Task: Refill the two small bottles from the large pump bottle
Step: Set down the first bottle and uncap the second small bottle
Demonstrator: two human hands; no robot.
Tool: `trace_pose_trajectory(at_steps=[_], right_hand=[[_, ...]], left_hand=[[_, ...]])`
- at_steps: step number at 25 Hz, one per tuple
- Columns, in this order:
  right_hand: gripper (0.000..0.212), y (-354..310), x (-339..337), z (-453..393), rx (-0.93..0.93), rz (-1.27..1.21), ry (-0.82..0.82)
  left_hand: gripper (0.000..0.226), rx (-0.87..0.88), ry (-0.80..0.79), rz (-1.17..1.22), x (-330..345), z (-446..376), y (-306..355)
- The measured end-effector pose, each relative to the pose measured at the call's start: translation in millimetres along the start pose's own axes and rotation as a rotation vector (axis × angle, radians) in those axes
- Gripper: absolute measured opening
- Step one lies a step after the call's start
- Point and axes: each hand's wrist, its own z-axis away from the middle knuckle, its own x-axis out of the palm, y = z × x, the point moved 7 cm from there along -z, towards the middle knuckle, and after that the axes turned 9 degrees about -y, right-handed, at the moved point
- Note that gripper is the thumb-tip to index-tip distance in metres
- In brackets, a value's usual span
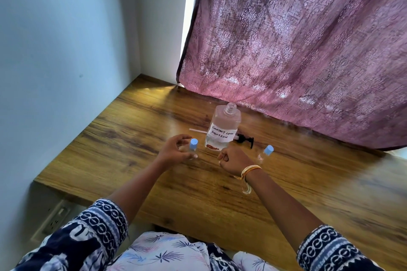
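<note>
The left hand [174, 149] curled loosely around a capped small bottle [193, 148] without clearly gripping it; the right hand [231, 159] was closed and empty. The uncapped large bottle [223, 127] stood mid-tabletop [123, 121], nearer the far edge.

Daylight enters through a bright overexposed gap beside the curtain [308, 50] and glows through its fabric, throwing a glare patch on the bench [154, 90]. The wall [55, 50] is dim and bluish. Wide-angle distortion bends the edges; the right side blurs.
</note>
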Motion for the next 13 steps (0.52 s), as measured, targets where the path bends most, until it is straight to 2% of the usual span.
trace_pose_trajectory(at_steps=[6, 8, 10, 13], right_hand=[[0.01, 18, -11, 13, 0.045, -0.151, 0.09], [0.011, 22, -14, 21, 0.04, -0.173, 0.111], [0.021, 28, -17, 33, 0.04, -0.185, 0.147], [0.017, 50, -20, 50, 0.095, -0.201, 0.247]], left_hand=[[0.064, 0.186, 0.206, -0.252, 1, 8, 41], [0.056, 0.272, 0.295, -0.319, 5, 11, 59], [0.041, 0.365, 0.399, -0.355, 13, 19, 78], [0.028, 0.463, 0.36, -0.35, 45, 27, 98]])
